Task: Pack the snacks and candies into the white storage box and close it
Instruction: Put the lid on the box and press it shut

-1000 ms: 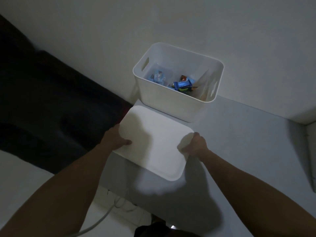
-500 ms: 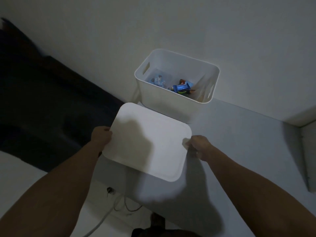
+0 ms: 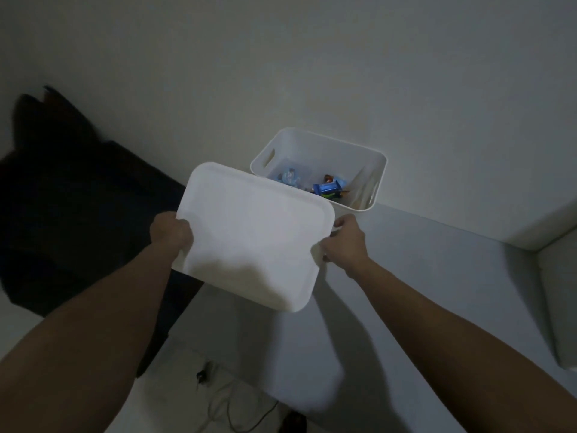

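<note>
Head view, dim light. White lid [image 3: 249,235] held up in the air, flat rounded rectangle with a shallow raised border, tilted and hiding the near wall of the white storage box [image 3: 371,164]. Left hand [image 3: 170,234] gripping the lid's left edge, fingers curled round the rim. Right hand [image 3: 345,239] holding the right edge, thumb and fingers clamped on it, fingertips mostly hidden behind the plastic. Box standing open at the back of the grey surface [image 3: 421,276], close against the wall [image 3: 312,57], with slotted handle cut-outs in its two short sides. Down on its floor, snacks and candies: a pale blue wrapper [image 3: 288,176] to the left, a darker blue packet [image 3: 329,187] to the right, with something brownish beside it, possibly another sweet, too dark to tell. Cables [image 3: 224,407] lying on the floor below, near the surface's front edge.
</note>
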